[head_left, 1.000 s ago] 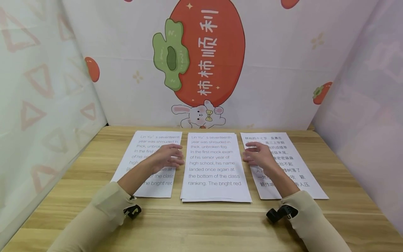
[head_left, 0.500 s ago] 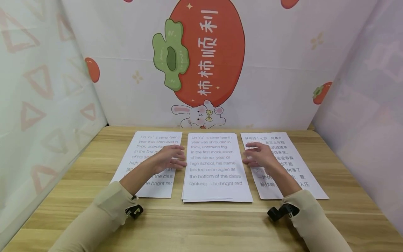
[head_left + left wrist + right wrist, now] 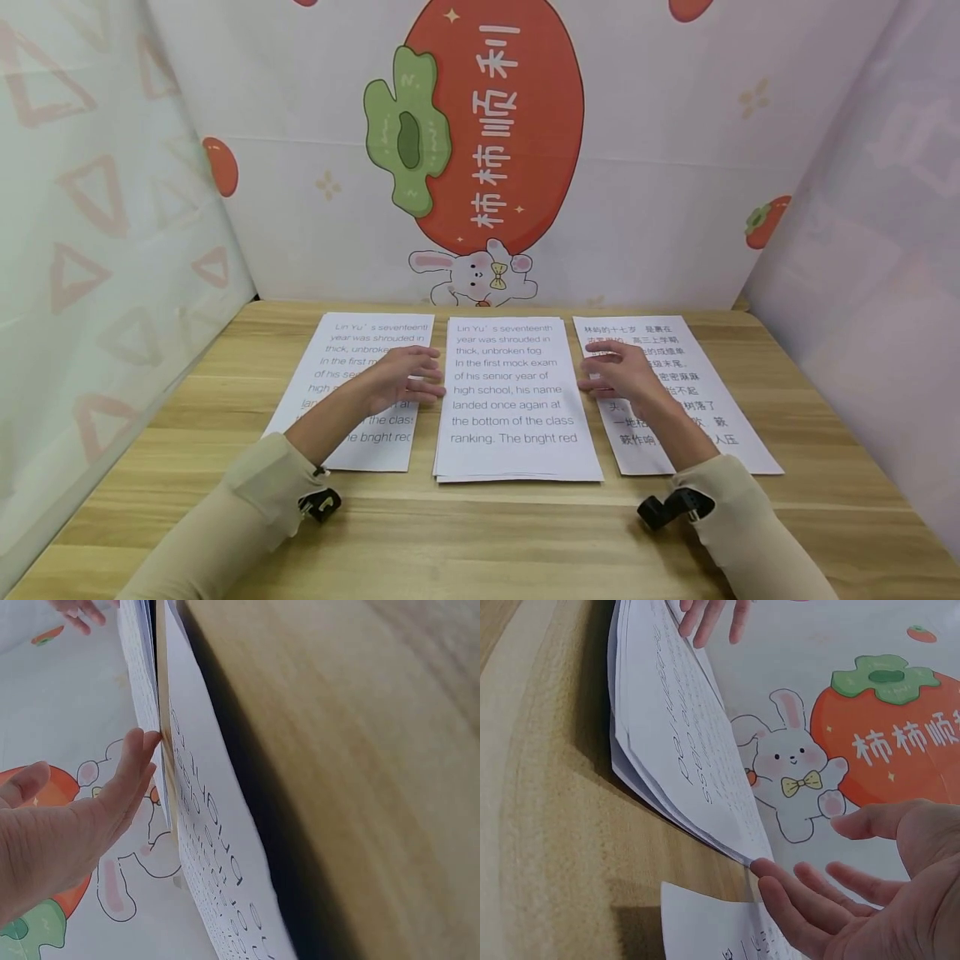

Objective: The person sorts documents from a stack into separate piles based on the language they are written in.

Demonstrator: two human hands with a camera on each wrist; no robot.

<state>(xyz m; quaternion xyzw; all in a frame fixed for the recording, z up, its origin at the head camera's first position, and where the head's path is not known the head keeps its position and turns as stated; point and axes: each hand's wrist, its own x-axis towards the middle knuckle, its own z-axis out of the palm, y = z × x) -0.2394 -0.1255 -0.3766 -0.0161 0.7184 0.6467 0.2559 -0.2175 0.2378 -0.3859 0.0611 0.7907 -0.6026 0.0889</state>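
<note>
A stack of white printed pages (image 3: 513,400) with English text lies in the middle of the table, its lower edges slightly uneven. At its left edge are the fingertips of my left hand (image 3: 396,379), fingers loosely extended over the left pages (image 3: 375,333), which also carry English text. My right hand (image 3: 624,375) stands opposite, fingertips right at the middle stack's right edge, above a page (image 3: 708,396) of Chinese text. In the right wrist view the middle stack (image 3: 679,750) shows several layered sheets bowing up at the near edge. Neither hand grips anything.
The wooden table (image 3: 480,542) extends in front of the pages. Behind stands a cloth backdrop (image 3: 660,208) with a persimmon and rabbit print; cloth walls (image 3: 120,267) close both sides. Black wrist cameras (image 3: 321,504) sit at the beige cuffs.
Over the last second my left hand has shifted slightly right, and the lower part of the middle stack has moved a little right. Since half a second ago both hands have stayed nearly still.
</note>
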